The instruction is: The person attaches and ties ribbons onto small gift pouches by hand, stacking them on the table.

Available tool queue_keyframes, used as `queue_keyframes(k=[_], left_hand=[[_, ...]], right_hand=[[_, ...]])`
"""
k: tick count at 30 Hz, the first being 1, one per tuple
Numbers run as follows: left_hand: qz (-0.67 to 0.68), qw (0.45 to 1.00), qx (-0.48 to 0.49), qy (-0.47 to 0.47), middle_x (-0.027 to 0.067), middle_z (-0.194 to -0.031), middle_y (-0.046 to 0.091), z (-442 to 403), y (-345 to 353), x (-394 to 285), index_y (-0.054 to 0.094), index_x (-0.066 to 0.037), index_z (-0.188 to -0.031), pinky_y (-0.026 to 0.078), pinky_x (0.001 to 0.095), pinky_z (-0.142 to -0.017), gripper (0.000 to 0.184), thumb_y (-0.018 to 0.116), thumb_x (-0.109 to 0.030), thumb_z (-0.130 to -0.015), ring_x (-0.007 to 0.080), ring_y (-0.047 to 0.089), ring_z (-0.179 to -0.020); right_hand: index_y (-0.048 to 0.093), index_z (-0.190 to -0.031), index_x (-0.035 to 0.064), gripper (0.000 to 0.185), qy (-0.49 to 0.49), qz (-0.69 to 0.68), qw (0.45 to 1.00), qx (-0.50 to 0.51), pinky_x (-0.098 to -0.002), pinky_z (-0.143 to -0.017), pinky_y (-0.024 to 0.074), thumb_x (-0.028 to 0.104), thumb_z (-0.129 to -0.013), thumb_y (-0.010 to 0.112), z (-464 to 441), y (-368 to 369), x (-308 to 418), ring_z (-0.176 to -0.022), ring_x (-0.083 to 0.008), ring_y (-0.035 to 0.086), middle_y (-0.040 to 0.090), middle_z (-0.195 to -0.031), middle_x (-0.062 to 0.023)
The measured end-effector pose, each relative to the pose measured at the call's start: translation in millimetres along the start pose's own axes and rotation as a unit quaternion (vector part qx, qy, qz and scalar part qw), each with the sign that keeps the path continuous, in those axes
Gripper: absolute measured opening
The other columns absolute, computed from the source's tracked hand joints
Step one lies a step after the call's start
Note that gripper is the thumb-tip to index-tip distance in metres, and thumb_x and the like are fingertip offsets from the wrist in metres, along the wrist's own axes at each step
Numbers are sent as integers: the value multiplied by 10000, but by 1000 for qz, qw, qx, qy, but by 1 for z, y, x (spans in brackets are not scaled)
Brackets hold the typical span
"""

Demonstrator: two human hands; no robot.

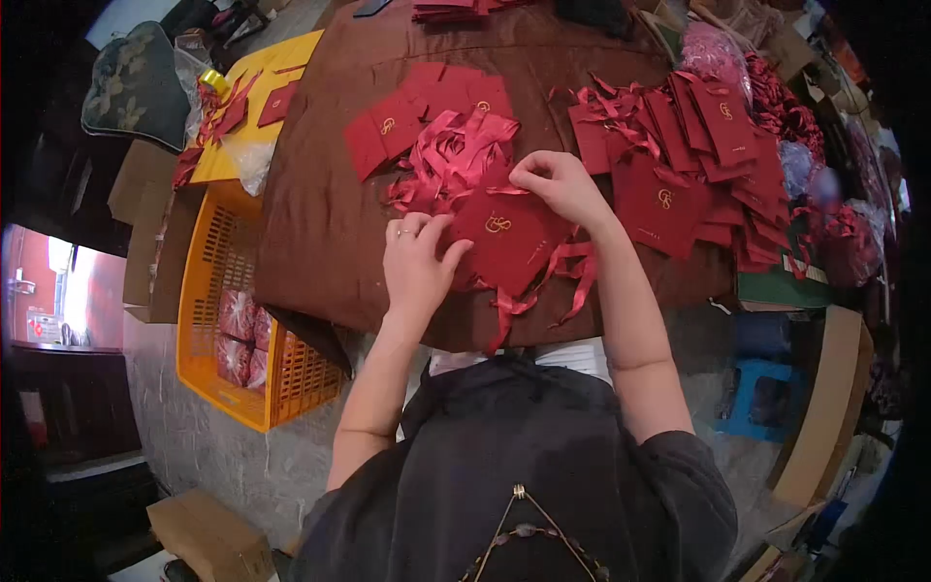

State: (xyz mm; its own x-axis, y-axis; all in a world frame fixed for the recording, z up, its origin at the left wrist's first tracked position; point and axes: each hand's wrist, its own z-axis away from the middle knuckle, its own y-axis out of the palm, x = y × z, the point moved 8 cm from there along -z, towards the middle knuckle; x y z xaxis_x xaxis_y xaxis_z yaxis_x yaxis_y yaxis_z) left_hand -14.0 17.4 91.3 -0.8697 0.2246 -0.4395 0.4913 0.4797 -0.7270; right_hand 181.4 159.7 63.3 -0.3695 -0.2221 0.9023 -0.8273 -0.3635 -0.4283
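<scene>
A red card-like pouch (509,238) with a gold emblem lies tilted on the brown-covered table, between my hands. My left hand (422,257) is at its left edge, thumb and fingers apart, with a ring on one finger. At its top edge my right hand (558,184) pinches; what sits between the fingertips looks like a bit of red ribbon but is too small to name surely. Pink-red ribbons (461,150) lie heaped just behind the pouch. Loose ribbon ends (572,276) trail from its lower right side.
More red pouches (388,126) lie at the back left, and stacked pouches (722,126) fill the right side of the brown table (310,194). An orange crate (199,301) with wrapped red packs stands at the left, beside a yellow table (281,63). Cardboard (824,407) leans at the right.
</scene>
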Motion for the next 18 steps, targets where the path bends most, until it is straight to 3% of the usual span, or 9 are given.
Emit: queue_keyframes(k=[4, 6, 7, 9, 10, 13, 14, 16, 18], left_hand=[[50, 996, 32, -64, 85, -939, 628, 4, 24, 28, 680, -83, -1011, 499, 407, -803, 332, 838, -226, -756, 292, 599, -892], [73, 994, 25, -83, 83, -913, 631, 6, 27, 31, 674, -81, -1002, 502, 405, -784, 331, 842, -218, -751, 285, 610, -861], [92, 990, 15, -105, 81, -887, 635, 9, 27, 34, 668, -79, -992, 505, 403, -766, 330, 845, -209, -747, 279, 621, -830], [77, 992, 16, -103, 79, -869, 641, 10, 27, 36, 663, -78, -987, 506, 403, -752, 331, 848, -204, -743, 275, 629, -818], [63, 992, 13, -105, 78, -851, 647, 11, 27, 36, 657, -77, -982, 508, 403, -737, 333, 851, -199, -740, 272, 638, -807], [45, 989, 31, -139, 82, -809, 648, 11, 26, 37, 671, -70, -956, 506, 404, -734, 327, 858, -218, -732, 275, 650, -807], [44, 989, 31, -140, 82, -809, 648, 12, 27, 39, 671, -70, -956, 506, 404, -734, 327, 858, -218, -732, 275, 650, -807], [59, 992, 12, -107, 103, -805, 658, 11, 26, 36, 690, -29, -903, 521, 357, -698, 316, 871, -225, -735, 273, 652, -749], [62, 989, 34, -129, 91, -808, 677, 9, 24, 36, 702, -17, -884, 516, 338, -690, 291, 862, -223, -755, 236, 652, -735]], right_hand=[[668, -1221, 38, 463, 2, -107, 994, 32, -308, -825, 521, 276, -848, 803, 11, -5, 14, -970, -172, 655, 702, -1117, -80], [668, -1211, 36, 484, -16, 20, 999, 27, -296, -819, 522, 274, -821, 829, 24, -27, 20, -959, -146, 647, 698, -1091, -73], [657, -1230, 28, 521, -39, 5, 998, 41, -300, -801, 530, 257, -799, 838, 27, -33, 17, -923, -153, 659, 701, -1094, -85], [658, -1219, 11, 488, 22, 37, 994, 101, -307, -779, 538, 202, -799, 816, 35, -43, -4, -883, -166, 677, 722, -1059, -93], [694, -1124, -9, 354, 29, 2, 995, 95, -303, -749, 535, 136, -812, 777, 38, -46, -9, -834, -141, 670, 726, -955, -78], [735, -939, -14, 132, 121, 6, 986, 119, -289, -721, 505, 86, -853, 737, 62, -58, 7, -818, -114, 643, 698, -867, -53], [735, -939, -14, 132, 121, 6, 985, 120, -289, -721, 505, 86, -853, 737, 66, -56, 1, -818, -114, 643, 698, -867, -53], [733, -924, -20, 140, -15, -58, 993, 99, -281, -729, 487, 114, -882, 738, 70, -55, 15, -826, -98, 622, 702, -864, -39], [740, -880, -13, 175, 19, -144, 985, 91, -276, -733, 473, 160, -908, 737, 77, -42, 14, -796, -89, 593, 642, -796, 16]])
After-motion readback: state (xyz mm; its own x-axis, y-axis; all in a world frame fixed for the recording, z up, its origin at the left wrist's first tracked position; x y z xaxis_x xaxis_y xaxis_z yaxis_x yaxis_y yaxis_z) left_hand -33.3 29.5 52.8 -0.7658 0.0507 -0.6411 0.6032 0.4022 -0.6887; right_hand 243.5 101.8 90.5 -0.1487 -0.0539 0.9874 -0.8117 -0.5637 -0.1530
